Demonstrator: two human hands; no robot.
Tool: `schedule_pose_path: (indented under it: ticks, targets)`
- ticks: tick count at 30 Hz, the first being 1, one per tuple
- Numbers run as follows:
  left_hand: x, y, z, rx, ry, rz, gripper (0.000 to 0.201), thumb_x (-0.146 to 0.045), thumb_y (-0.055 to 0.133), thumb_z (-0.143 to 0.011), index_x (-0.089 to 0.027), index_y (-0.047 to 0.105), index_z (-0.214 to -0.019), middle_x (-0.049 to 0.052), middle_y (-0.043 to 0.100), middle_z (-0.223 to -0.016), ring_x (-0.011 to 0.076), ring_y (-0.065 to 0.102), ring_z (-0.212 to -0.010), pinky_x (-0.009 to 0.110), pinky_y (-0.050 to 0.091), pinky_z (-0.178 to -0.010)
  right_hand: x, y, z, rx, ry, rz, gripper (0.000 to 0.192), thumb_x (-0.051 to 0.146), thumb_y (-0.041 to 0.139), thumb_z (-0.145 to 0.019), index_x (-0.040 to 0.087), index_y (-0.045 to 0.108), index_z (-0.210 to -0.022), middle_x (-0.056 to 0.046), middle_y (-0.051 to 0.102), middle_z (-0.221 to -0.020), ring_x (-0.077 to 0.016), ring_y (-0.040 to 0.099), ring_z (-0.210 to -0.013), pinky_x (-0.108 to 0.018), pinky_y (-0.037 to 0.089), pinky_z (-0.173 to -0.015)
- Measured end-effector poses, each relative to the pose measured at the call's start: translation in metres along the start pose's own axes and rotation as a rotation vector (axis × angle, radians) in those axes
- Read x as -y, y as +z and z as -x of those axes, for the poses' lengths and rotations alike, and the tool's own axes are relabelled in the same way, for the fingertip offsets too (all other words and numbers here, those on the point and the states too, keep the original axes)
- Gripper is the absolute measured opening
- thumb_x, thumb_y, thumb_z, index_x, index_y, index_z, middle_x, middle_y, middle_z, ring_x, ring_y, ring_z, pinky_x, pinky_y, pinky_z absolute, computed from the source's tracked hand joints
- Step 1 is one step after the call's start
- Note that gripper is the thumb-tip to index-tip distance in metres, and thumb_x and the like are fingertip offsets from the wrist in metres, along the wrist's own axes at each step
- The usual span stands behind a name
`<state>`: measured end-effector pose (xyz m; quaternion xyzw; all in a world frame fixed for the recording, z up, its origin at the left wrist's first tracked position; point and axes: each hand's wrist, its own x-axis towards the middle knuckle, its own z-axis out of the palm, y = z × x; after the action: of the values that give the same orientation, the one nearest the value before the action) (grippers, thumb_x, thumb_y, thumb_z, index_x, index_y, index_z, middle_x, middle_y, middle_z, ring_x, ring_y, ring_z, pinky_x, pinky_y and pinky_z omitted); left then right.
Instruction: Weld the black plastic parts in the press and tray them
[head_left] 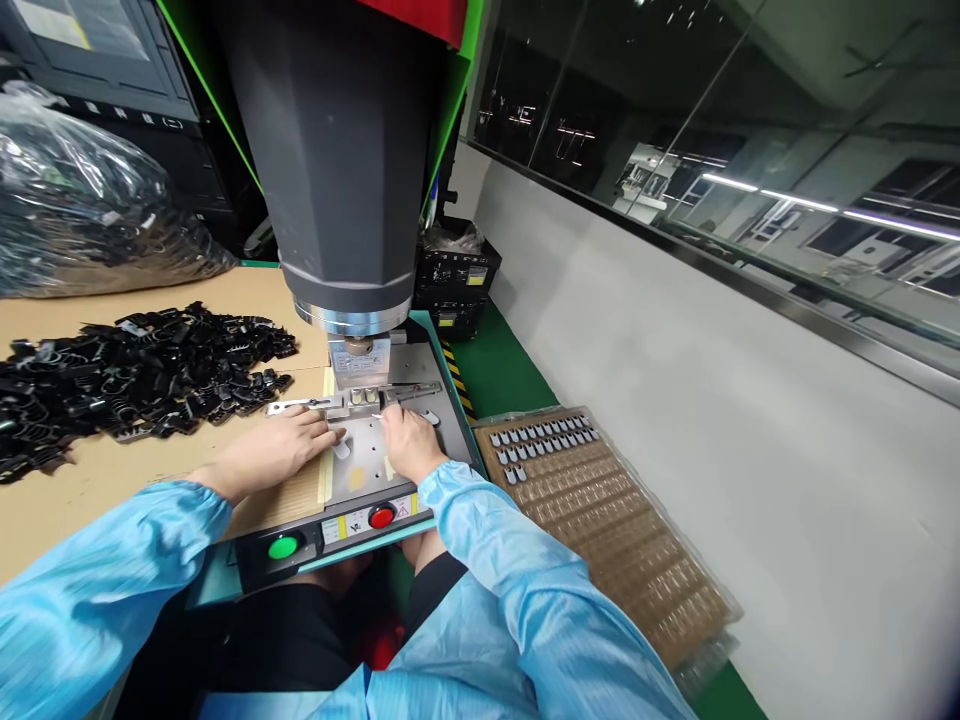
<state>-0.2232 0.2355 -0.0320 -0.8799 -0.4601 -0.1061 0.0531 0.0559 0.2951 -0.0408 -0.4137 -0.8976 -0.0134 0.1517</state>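
My left hand (pixel 289 448) lies over the left side of the metal plate (pixel 356 480), fingers stretched toward the small metal fixture (pixel 365 397). A small light grey tab (pixel 342 449) rests on the plate beside its thumb. At the fixture's right front is my right hand (pixel 409 440), fingers curled in with tips at its edge; what they pinch is hidden. Two small shiny pieces (pixel 364 396) sit in the middle of the fixture. Another grey tab (pixel 431 417) lies right of my right hand. Above hangs a large dark machine head (pixel 337 170).
Black plastic parts (pixel 142 370) are heaped at the left, before a full clear bag (pixel 97 200). A green button (pixel 283 547) and a red button (pixel 382 517) face me. A clear tray (pixel 600 520) at the right holds rows of grey tabs. Black boxes (pixel 455 275) stand behind.
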Motion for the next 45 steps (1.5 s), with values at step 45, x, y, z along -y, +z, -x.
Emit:
schedule_pose_path:
  ticks: [45]
  targets:
    - [0.074, 0.019, 0.046, -0.083, -0.563, -0.069, 0.056, -0.054, 0.036, -0.109, -0.02, 0.079, -0.122, 0.019, 0.063, -0.152, 0.0403, 0.058, -0.14, 0.061, 0.044, -0.119, 0.029, 0.007, 0.005, 0.042, -0.282, -0.232, 0.032, 0.036, 0.061, -0.111, 0.026, 0.072, -0.139, -0.006, 0.067, -0.149, -0.0268, 0.05, -0.135, -0.045, 0.043, -0.112]
